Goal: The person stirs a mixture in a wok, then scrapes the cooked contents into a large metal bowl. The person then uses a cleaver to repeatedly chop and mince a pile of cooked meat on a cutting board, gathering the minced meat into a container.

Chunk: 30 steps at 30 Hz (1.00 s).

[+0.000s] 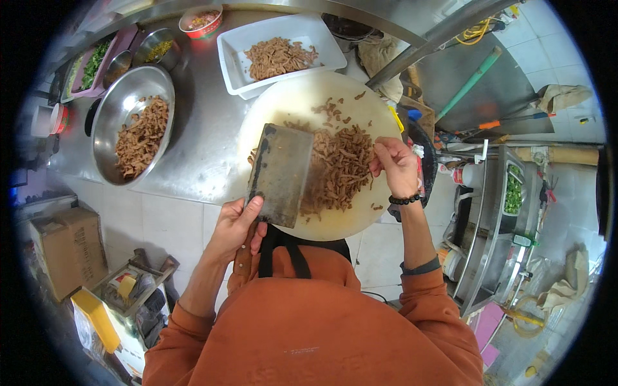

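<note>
Head-worn fisheye, steeply downward, close

Steel counter [206, 154]: board [283, 103], bowl [106, 109], tray [232, 58]

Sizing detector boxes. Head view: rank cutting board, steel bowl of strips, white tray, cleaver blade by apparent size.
1. Round cutting board
2. White tray and steel bowl: look alike, unranked; fisheye bends both.
3. Cleaver blade, held by the left hand, nearer the camera.

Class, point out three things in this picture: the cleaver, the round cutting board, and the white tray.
cleaver [281, 172], head view, middle of the flat blade
cutting board [293, 106], head view, bare upper left part
white tray [233, 64], head view, bare floor at its left end
</note>
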Available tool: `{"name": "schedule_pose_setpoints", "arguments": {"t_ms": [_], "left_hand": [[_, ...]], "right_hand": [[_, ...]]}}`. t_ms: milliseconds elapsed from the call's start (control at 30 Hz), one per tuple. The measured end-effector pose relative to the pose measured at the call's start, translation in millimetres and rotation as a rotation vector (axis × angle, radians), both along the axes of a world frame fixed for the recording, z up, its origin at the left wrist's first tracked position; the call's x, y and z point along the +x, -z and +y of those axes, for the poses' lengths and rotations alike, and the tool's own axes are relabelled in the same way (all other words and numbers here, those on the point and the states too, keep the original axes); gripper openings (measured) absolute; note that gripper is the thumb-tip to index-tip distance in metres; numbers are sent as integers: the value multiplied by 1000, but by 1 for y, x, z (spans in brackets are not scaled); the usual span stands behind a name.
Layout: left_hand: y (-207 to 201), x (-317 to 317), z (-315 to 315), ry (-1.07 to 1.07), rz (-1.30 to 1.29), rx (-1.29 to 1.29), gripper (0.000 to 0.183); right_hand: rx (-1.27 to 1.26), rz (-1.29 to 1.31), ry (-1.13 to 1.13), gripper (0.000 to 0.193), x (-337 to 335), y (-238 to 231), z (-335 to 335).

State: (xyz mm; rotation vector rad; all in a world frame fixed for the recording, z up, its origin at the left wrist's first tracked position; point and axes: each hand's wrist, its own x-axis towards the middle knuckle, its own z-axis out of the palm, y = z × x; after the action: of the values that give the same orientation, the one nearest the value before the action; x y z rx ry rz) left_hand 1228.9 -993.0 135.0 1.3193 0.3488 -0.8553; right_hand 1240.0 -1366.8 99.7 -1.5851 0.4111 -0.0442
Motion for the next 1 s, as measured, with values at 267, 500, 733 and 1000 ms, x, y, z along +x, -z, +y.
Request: {"name": "schedule_pose_setpoints", "arguments": {"t_ms": [267,500,733,1000], "left_hand": [[-12,-23,-30,-48,-49,125,47],[-16,-40,-63,-244,-33,123,43],[-32,-47,-109,-404,109,-71,37],[-23,-35,-138,-507,27,-17,38]], "right_hand": [[79,75,-132,22,-13,-2,-22],[-140,78,-282,24,-15,26,-65],[447,7,-237,47,13,28,-10],[1177,223,-370,64,10,3,21]]}}
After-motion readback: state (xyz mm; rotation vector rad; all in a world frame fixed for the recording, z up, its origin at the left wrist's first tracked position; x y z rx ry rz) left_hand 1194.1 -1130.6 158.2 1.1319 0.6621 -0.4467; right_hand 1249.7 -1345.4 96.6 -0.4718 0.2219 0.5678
